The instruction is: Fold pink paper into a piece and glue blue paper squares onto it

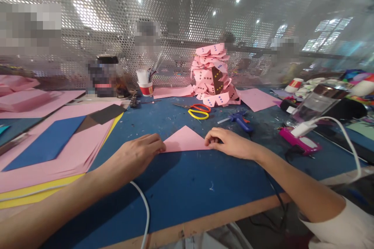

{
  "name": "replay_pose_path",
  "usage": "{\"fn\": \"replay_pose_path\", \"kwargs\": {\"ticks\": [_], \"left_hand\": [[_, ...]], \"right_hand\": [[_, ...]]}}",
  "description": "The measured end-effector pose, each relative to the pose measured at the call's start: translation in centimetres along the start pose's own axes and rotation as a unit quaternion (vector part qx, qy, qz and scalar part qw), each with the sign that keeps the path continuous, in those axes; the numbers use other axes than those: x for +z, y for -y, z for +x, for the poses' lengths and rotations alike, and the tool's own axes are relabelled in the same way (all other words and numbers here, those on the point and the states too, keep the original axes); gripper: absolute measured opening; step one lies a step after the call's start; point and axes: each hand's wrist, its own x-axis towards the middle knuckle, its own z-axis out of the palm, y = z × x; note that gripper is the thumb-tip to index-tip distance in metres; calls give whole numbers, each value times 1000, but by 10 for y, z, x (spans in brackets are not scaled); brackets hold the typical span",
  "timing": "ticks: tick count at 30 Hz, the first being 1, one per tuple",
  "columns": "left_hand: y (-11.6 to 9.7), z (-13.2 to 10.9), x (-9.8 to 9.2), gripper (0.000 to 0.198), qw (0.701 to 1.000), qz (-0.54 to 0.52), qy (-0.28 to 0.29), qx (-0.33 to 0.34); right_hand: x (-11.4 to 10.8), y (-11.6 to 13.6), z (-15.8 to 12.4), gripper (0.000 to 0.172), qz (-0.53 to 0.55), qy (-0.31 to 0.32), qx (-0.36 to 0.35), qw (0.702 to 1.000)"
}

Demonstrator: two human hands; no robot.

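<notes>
A pink paper folded into a triangle [184,140] lies on the blue table top [181,190], its point facing away from me. My left hand [137,153] presses its fingertips on the triangle's left corner, fingers curled together. My right hand [229,142] pinches down on the right corner, fingers closed on the fold.
A stack of pink, blue, yellow and dark sheets [55,144] lies at left. Behind stand a heap of folded pink pieces [213,76], scissors [198,111], a blue glue gun [239,118], a paper cup [145,81]. A pink phone [299,140] with white cable [344,136] sits right. A perforated screen backs the table.
</notes>
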Motion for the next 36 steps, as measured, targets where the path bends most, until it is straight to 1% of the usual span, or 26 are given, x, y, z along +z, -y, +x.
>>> {"fn": "replay_pose_path", "kwargs": {"ticks": [4, 6, 10, 15, 21, 23, 26, 28, 31, 34, 36], "left_hand": [[-2, -1, -1, 32, 999, 23, -1, 27], [-3, -2, -2, 33, 999, 37, 8, 36], [-5, -3, -4, 43, 996, 75, 30, 48], [-6, -4, -1, 47, 995, 71, 8, 64], [-7, 0, 0, 42, 994, 56, -5, 91], [-9, 1, -1, 41, 994, 68, 1, 90], [-12, 2, -1, 47, 991, 101, 12, 89], [-12, 2, 2, 51, 987, 126, 5, 100], [-12, 2, 6, 49, 982, 152, -15, 113], [-11, 3, 8, 45, 981, 160, -12, 107], [-11, 4, 9, 43, 982, 159, -7, 105]], "right_hand": [[-2, 0, -1, 17, 10, 11, -3, 1000], [-3, 0, -1, 17, 13, 14, -4, 1000], [-3, -1, -1, 17, 18, 19, -7, 1000], [-4, -1, -2, 17, 19, 18, -14, 1000], [-6, -2, -3, 20, 22, 32, -20, 999], [-7, -2, -3, 23, 21, 36, -20, 999], [-6, -2, -3, 26, 12, 33, -22, 999], [-6, -2, -3, 29, 10, 29, -26, 999], [-6, -1, -4, 32, 11, 25, -26, 999], [-6, 3, -4, 28, -6, 22, -15, 1000], [-5, 9, -4, 20, -38, -3, -15, 999]]}}
